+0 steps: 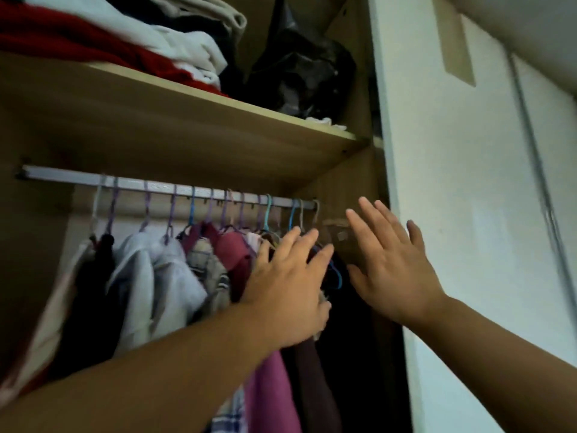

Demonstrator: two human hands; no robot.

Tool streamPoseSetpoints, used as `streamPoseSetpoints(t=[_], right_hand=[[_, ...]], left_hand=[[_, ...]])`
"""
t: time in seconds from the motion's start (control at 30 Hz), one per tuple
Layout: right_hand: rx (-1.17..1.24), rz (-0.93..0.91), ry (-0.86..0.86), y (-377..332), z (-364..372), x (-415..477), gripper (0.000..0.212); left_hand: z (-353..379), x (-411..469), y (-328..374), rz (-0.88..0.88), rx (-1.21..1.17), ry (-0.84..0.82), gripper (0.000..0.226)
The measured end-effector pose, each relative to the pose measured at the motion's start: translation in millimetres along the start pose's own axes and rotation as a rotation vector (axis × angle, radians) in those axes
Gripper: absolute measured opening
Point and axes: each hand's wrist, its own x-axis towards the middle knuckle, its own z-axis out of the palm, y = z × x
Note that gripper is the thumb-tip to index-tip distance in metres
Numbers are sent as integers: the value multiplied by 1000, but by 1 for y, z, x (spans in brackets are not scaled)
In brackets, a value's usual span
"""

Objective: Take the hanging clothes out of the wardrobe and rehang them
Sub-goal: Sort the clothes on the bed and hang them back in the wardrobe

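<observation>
We are at the reaching step: nothing is off the rail (156, 185) yet. The hanging clothes (175, 270) crowd the rail under the shelf (218, 126) in the wardrobe. Our left hand (288, 285) lies flat on the garments, grip spread; our right hand (390, 264) hovers open beside the dark end pieces, pinching nothing. Next, we judge, we part them and close on one hanger hook (293, 217)

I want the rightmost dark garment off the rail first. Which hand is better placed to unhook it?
Probably the right hand: it is open beside the rail's right end, while the left hand lies on the maroon clothes.
</observation>
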Motion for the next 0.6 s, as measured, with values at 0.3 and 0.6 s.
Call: streamPoseSetpoints(t=[0.3,0.6], right_hand=[[119,60,-157,118,42,-21,89],[317,157,-207,101,64,-14,95]], left_hand=[[99,32,138,-294,-128,-75,100],[115,35,146,-386,-56,22,79]])
